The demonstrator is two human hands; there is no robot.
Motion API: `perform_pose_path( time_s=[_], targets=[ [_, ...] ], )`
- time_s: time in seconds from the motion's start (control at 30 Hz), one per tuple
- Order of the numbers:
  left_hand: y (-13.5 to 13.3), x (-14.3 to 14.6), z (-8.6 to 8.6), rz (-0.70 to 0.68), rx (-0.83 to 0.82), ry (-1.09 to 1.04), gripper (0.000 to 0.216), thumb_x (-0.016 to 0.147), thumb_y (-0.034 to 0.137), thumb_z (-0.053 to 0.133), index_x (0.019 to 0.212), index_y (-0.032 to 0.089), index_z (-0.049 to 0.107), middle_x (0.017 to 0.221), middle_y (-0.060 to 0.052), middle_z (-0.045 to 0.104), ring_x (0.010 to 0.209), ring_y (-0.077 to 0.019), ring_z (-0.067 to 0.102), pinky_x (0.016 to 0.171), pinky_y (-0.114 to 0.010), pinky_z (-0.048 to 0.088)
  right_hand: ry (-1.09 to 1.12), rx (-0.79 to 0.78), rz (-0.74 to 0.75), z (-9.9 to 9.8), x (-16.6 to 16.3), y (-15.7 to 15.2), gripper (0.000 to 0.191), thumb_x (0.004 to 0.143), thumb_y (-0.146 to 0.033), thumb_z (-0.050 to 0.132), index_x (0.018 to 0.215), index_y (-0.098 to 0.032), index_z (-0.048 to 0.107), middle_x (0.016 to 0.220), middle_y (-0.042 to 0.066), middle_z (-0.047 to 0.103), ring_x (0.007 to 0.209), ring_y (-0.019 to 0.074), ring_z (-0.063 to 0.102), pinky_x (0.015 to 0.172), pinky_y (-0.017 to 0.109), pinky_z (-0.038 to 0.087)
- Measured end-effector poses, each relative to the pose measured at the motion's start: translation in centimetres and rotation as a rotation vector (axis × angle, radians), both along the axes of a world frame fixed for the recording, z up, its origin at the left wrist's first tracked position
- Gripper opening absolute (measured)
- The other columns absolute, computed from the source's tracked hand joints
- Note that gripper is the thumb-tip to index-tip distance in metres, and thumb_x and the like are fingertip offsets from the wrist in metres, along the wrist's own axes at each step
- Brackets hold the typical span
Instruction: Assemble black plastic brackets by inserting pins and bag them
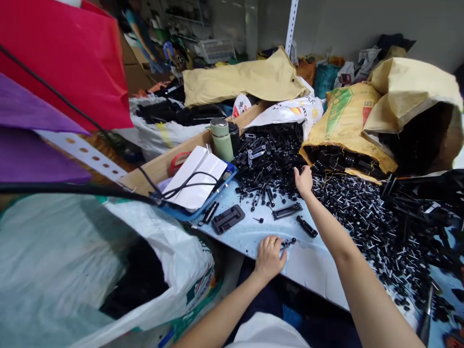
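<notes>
Resting at the lower middle of the frame, the left hand (268, 255) bends its fingers in a loose curl, the thumb a little apart, right up against a small black part (289, 242); from where I stand I cannot tell whether that part is pinched or merely touched. The right hand (303, 181), right of centre, is at the edge of a heap of black parts (270, 157), thumb and fingers slightly parted, and I cannot tell if they have hold of anything.

Between the two hands, a long black part (287, 211) and a shorter black piece (306, 226) lie on the light blue table (250, 238). A flat black part (228, 219) sits left of them, near the table's edge. Small black-headed pins (348, 208) spread over the right of the frame, below the mouth of a yellow sack (344, 116). Left of centre, a blue tray (195, 214) bears a white box (195, 174) with a black cable across it, just beside a green flask (222, 142).
</notes>
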State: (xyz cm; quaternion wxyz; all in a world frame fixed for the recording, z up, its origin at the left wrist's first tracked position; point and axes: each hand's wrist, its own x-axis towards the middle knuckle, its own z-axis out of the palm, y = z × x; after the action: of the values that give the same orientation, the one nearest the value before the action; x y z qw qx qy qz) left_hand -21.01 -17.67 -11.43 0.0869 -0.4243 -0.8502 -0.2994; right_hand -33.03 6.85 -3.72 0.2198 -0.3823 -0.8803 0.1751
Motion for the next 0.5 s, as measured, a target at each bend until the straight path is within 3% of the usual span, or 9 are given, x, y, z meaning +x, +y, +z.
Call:
perform_pose_path(
  time_s=[0.1, 0.2, 0.3, 0.37, 0.5],
  targets=[
    [0.2, 0.3, 0.0, 0.064, -0.008, -0.001, 0.024, 0.069, 0.018, 0.055, 0.092, 0.018, 0.059, 0.091, -0.009, 0.062, 0.088, -0.0247, 0.057, 0.075, -0.039, 0.048, -0.046, 0.171, 0.156, 1.4, -3.0, 1.4, 0.042, 0.083, -0.016, 0.042, 0.125, -0.015, 0.046, 0.127, 0.017, 0.049, 0.113, 0.0271, 0.046, 0.089, 0.040, 0.036],
    [0.2, 0.3, -0.4, 0.084, 0.026, 0.000, 0.021, 0.068, 0.016, 0.053, 0.088, 0.018, 0.059, 0.089, -0.009, 0.062, 0.087, -0.0245, 0.058, 0.074, -0.038, 0.048, -0.137, 0.170, 0.319, 2.7, -4.2, 2.9, 0.034, 0.078, -0.009, 0.048, 0.109, -0.017, 0.057, 0.113, 0.014, 0.059, 0.107, 0.0260, 0.051, 0.090, 0.041, 0.035],
    [0.1, 0.3, -0.8, 0.061, 0.081, 0.009, 0.020, 0.073, 0.014, 0.049, 0.090, 0.018, 0.059, 0.087, -0.008, 0.063, 0.087, -0.0235, 0.059, 0.074, -0.037, 0.048, -0.084, 0.152, 0.343, 3.9, -3.4, 3.5, 0.023, 0.079, -0.017, 0.054, 0.102, -0.018, 0.059, 0.101, 0.009, 0.064, 0.099, 0.0218, 0.055, 0.089, 0.036, 0.037],
    [0.0, 0.2, -1.1, 0.038, 0.117, 0.021, 0.017, 0.077, 0.015, 0.047, 0.091, 0.017, 0.058, 0.087, -0.008, 0.064, 0.087, -0.0231, 0.059, 0.076, -0.036, 0.047, 0.136, 0.013, 0.353, 4.4, -1.7, 3.2, 0.030, 0.080, -0.027, 0.056, 0.110, -0.019, 0.054, 0.098, 0.006, 0.064, 0.091, 0.0182, 0.057, 0.082, 0.032, 0.042],
    [-0.3, 0.1, -1.0, 0.053, 0.106, 0.018, 0.017, 0.081, 0.018, 0.047, 0.093, 0.015, 0.058, 0.092, -0.012, 0.064, 0.094, -0.0262, 0.058, 0.080, -0.040, 0.045, 0.608, -0.600, 0.268, 4.8, 4.1, 1.0, 0.041, 0.076, -0.045, 0.059, 0.108, -0.020, 0.051, 0.076, -0.001, 0.062, 0.066, 0.0135, 0.057, 0.058, 0.024, 0.044]
  ],
)
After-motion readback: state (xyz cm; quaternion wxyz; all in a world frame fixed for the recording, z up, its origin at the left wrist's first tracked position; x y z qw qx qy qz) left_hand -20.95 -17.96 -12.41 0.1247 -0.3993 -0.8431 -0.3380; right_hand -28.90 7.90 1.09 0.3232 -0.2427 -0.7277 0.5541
